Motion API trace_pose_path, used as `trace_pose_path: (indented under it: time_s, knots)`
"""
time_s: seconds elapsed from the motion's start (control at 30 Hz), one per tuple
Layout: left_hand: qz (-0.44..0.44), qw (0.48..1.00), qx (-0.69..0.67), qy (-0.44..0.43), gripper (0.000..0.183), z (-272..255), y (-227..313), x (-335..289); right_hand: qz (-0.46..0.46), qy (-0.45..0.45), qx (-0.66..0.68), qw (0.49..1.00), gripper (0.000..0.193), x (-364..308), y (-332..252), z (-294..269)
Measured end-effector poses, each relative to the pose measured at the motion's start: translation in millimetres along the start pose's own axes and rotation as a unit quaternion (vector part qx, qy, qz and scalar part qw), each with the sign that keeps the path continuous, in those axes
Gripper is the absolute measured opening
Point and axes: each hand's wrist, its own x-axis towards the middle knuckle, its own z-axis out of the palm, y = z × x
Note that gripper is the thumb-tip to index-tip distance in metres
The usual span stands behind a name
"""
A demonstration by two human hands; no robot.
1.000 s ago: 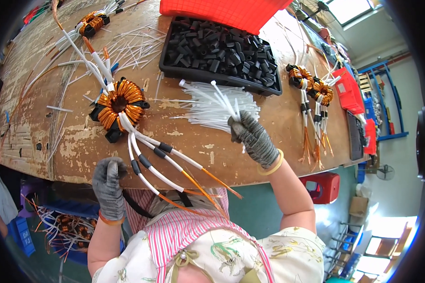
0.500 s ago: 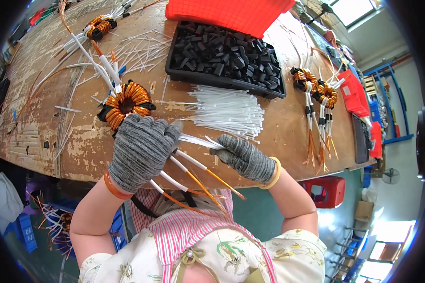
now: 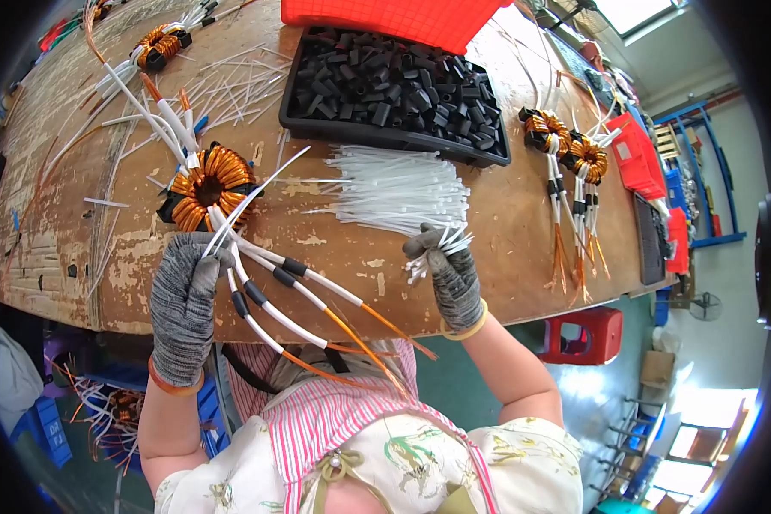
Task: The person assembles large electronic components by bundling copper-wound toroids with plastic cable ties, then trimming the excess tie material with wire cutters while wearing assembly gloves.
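Observation:
A toroidal coil [image 3: 207,190] wound with orange copper wire lies at the left of the table. White-sleeved leads [image 3: 283,319] run from it toward me, with black sleeves [image 3: 284,276] on them and bare copper ends. My left hand [image 3: 186,295], in a grey glove, is closed beside the leads. Between its thumb and fingers is a white cable tie [image 3: 270,180], whose long end slants up to the right. My right hand [image 3: 452,278], also gloved, is closed around a small bunch of cable ties [image 3: 454,242], their ends poking out both sides.
A pile of cable ties [image 3: 398,190] lies before a black tray [image 3: 394,141] of short black sleeves, with a red bin [image 3: 394,19] behind. More coils rest at right [image 3: 588,160] and far left [image 3: 161,47]. White offcuts [image 3: 231,86] are scattered about. A red stool [image 3: 584,336] stands below right.
My hands have moved apart: the left down and leftward off the leads, uncovering the black sleeves, the right slightly right and upward with its bunch. A tie now slants from my left hand.

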Motion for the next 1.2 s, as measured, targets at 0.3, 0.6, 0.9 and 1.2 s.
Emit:
trace_pose_path:
  time_s: [0.3, 0.6, 0.9, 1.2]
  knots:
    - [-0.142, 0.981, -0.133, 0.015, 0.030, -4, 12, -16, 0.137, 0.014, 0.154, 0.979, 0.019, -6, 6, 7]
    - [-0.161, 0.971, -0.176, 0.029, 0.030, -13, 34, -19, 0.141, -0.082, 0.207, 0.965, 0.038, 39, -59, 38]
    - [-0.227, 0.929, -0.260, -0.132, 0.027, -2, 27, -19, 0.022, -0.262, 0.113, 0.958, 0.028, 70, -69, 138]
    - [-0.206, 0.958, -0.181, -0.078, 0.019, -25, 9, -26, 0.142, -0.232, 0.121, 0.955, 0.021, 83, -80, 152]
